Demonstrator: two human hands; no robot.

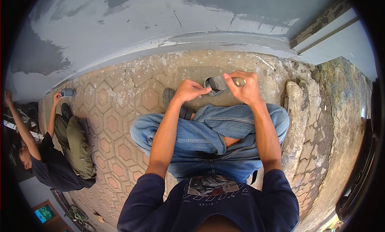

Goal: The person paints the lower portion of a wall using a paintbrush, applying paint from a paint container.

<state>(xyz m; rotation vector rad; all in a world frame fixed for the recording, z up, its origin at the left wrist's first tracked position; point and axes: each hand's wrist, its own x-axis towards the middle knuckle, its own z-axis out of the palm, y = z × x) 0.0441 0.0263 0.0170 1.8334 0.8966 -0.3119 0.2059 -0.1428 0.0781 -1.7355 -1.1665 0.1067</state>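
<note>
Between my hands a small round container (215, 92) with grey paste or paint in it sits low over the ground. My right hand (247, 88) is closed round the wooden handle of a putty knife (219, 82). Its broad grey blade points left across the container's opening. With thumb and finger pinched together, my left hand (190, 90) touches the container's near left rim, close to the blade. My fingertips partly hide that contact.
Ahead rises a wall (156, 23) with patchy grey coating. Hexagonal pavers (114, 123) cover the ground to the left. There, another person (60, 163) sits by the wall, holding a dark grey cup (67, 92). A rough stone edge (294, 123) runs along my right.
</note>
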